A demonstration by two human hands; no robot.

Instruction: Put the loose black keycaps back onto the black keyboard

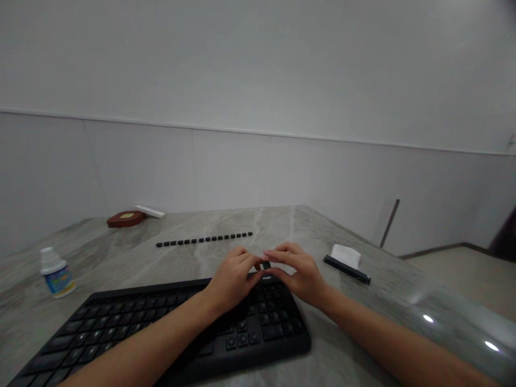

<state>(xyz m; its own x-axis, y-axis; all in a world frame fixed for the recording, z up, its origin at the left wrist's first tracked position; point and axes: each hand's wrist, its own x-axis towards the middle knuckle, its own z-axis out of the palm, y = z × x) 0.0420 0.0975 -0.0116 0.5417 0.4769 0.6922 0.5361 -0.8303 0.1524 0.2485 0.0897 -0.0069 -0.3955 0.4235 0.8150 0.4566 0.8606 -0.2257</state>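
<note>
A black keyboard [250, 352] lies at a slant in front of me, partly covered by my forearms. My left hand [234, 277] is bent over its far edge, with thumb and fingertips drawn together. From the other side my right hand [297, 271] reaches in, thumb below and fingers above. Between the two sets of fingertips is a small black piece [266, 265], mostly hidden, and its exact kind does not show. Beyond the keyboard, several small black keycaps [200, 240] stand in a long row on the table.
The grey marbled table [133, 258] meets a white wall. On the left stands a white bottle [58, 274] with a blue label. A reddish-brown case [125, 219] and a white strip [150, 212] lie at the back. A dark pen-like stick [346, 269] and white tissue [345, 255] sit right.
</note>
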